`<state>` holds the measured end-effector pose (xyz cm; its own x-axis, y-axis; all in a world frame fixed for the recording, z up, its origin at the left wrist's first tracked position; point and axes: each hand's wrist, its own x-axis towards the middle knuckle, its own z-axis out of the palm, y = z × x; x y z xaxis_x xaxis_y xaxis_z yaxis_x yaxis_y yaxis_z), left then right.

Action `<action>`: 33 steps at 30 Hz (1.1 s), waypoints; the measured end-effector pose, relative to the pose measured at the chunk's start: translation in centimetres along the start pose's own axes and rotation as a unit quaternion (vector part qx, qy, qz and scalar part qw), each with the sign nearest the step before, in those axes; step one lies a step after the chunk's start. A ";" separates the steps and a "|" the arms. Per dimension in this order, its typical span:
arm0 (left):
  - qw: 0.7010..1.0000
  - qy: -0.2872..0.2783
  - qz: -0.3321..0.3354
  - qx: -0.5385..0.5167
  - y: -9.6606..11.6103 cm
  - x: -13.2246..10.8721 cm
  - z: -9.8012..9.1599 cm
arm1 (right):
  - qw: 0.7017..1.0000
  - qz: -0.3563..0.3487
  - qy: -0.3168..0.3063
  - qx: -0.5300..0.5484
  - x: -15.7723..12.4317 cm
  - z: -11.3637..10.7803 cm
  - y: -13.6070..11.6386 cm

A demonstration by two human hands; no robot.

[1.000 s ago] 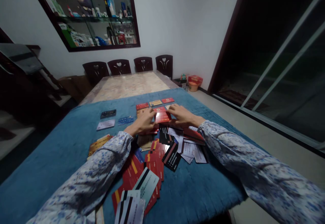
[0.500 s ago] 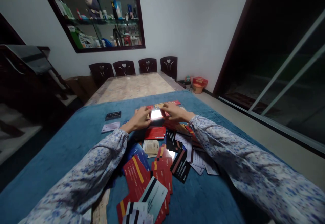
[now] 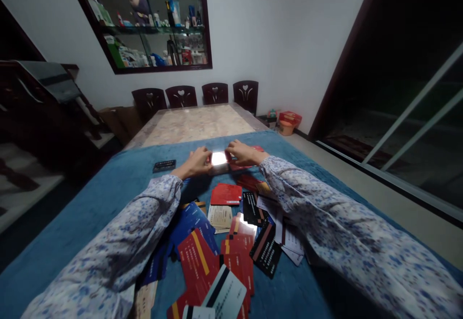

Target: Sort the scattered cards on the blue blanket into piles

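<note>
Both my hands reach to the far side of a blue cloth (image 3: 90, 198) and hold one glossy card (image 3: 219, 158) between them. My left hand (image 3: 197, 161) pinches its left end and my right hand (image 3: 243, 152) pinches its right end. Glare whitens the card's face, hiding its colour. Nearer to me lies a loose heap of cards: a red card (image 3: 226, 193), black cards (image 3: 265, 249), blue cards (image 3: 188, 220) and white ones. A red card with a yellow stripe (image 3: 197, 259) lies near the front.
A single dark card (image 3: 164, 166) lies apart on the cloth, left of my hands. Beyond the cloth is a marble table top (image 3: 195, 124) with a row of dark chairs (image 3: 195, 95). A wall shelf (image 3: 152, 25) holds bottles and a toy. Glass doors stand at right.
My hands have moved from the red cards in the heap farther away across the cloth, lifting one card between them. The camera has tilted so the heap sits lower in view.
</note>
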<state>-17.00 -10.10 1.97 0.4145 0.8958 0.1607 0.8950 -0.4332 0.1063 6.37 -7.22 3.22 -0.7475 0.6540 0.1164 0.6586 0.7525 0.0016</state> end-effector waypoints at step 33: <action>0.995 -0.094 -0.036 0.000 -3.6 5.3 1.1 | 0.995 0.040 -0.086 -0.038 7.3 2.4 2.8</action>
<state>-17.79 -3.66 1.35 0.3724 0.9275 -0.0330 0.9236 -0.3668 0.1117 2.56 -0.13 1.71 -0.6916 0.7203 -0.0528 0.7165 0.6935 0.0756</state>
